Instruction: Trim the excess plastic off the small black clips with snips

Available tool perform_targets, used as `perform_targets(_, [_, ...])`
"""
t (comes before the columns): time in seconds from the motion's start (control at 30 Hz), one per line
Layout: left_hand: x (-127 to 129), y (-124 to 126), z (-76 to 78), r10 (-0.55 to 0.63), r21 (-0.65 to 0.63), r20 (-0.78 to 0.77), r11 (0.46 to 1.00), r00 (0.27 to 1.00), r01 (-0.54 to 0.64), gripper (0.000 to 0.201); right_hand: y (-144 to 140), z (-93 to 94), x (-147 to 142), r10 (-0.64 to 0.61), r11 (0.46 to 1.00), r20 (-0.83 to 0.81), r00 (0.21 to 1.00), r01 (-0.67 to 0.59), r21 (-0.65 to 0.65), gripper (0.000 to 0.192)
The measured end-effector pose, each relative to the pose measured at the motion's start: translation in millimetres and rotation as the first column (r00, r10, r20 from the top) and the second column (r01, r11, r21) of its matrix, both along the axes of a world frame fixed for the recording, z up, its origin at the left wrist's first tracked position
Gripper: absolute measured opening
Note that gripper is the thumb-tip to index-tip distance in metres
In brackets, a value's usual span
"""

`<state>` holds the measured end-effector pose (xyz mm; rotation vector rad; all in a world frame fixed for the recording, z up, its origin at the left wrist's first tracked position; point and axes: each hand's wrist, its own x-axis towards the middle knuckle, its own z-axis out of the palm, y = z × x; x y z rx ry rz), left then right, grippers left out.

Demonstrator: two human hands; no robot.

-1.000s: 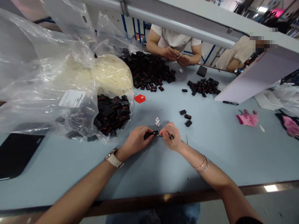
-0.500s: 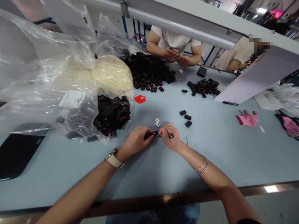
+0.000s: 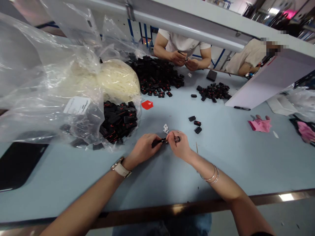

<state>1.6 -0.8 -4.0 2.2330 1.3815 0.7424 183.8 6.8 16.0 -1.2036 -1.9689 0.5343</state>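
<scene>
My left hand (image 3: 144, 147) is closed, pinching a small black plastic part (image 3: 157, 142) between thumb and fingers just above the table. Facing it, my right hand (image 3: 181, 147) is wrapped round a slim dark tool (image 3: 177, 139); its narrow end meets the black part, and its exact kind is hidden by the fingers. A little pile of tiny white pieces (image 3: 165, 128) lies just beyond the fingertips. Three loose black parts, one with a red mark (image 3: 197, 123), lie ahead of my right hand.
A clear plastic bag (image 3: 81, 72) with cream pieces and a heap of black parts (image 3: 120, 121) fill the left. Across the table (image 3: 246, 157), a co-worker's hands (image 3: 185, 60) work behind more black parts. A red piece (image 3: 147, 105), pink glove (image 3: 260, 124) and black pen (image 3: 242, 108) lie about.
My right hand has turned slightly, and the tool's rear end shows at a different angle. My left hand keeps its hold on the black part. The whole view shifts slightly.
</scene>
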Motion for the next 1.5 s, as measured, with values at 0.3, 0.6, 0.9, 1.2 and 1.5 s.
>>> perform_targets(0.3, [0,0,-2.3,-0.001,0.027,-0.012,1.000,1.000,0.001,0.006,-3,-5.0,-2,0.003,1.000,-0.059,0.998,-0.001,0.029,0.038])
perform_targets(0.6, [0,1,-2.2,-0.009,0.005,-0.009,1.000,1.000,0.009,0.007,-8,-13.3,0,-0.029,0.997,-0.257,0.966,0.047,0.066,0.046])
perform_targets(0.9, [0,1,-1.6,-0.009,0.003,0.003,1.000,1.000,0.009,0.008,-7,-14.6,-2,-0.001,0.997,-0.231,0.973,0.017,0.069,0.041])
perform_targets(1.2, [-1,1,-4.3,-0.011,0.023,-0.004,1.000,1.000,0.011,0.009,-7,-12.0,-2,-0.010,0.999,-0.190,0.982,0.018,0.036,0.039])
perform_targets(1.5, [0,1,-2.4,-0.012,0.021,-0.013,1.000,1.000,0.012,0.007,-4,-1.5,-4,0.051,0.994,-0.024,0.998,-0.049,0.103,0.033])
